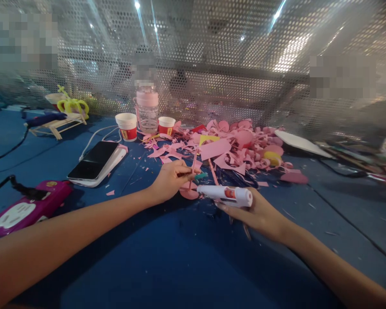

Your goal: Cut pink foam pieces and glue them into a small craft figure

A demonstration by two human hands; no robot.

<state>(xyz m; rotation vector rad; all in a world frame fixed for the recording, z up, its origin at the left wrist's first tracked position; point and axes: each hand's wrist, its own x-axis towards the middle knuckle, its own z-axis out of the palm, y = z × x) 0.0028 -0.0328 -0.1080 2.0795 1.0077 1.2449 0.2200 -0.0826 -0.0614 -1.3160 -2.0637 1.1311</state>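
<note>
My left hand (170, 179) is closed, pinching a thin pink stick (194, 161) that stands nearly upright. The stick's lower end is at a round pink paper disc (189, 193) on the blue table; I cannot tell whether they are joined. My right hand (255, 212) is wrapped round a white glue gun (223, 193), held sideways with its front end pointing left, close to the disc and the stick. A small teal piece (201, 175) shows beside my left fingertips; its kind is unclear.
Behind my hands lies a heap of pink paper scraps (241, 137). Paper cups (127, 126) and a clear bottle (147, 111) stand at the back. A phone (94, 159) and a purple power strip (28, 208) lie left. Perforated metal mesh (212, 60) rises behind the table (167, 266).
</note>
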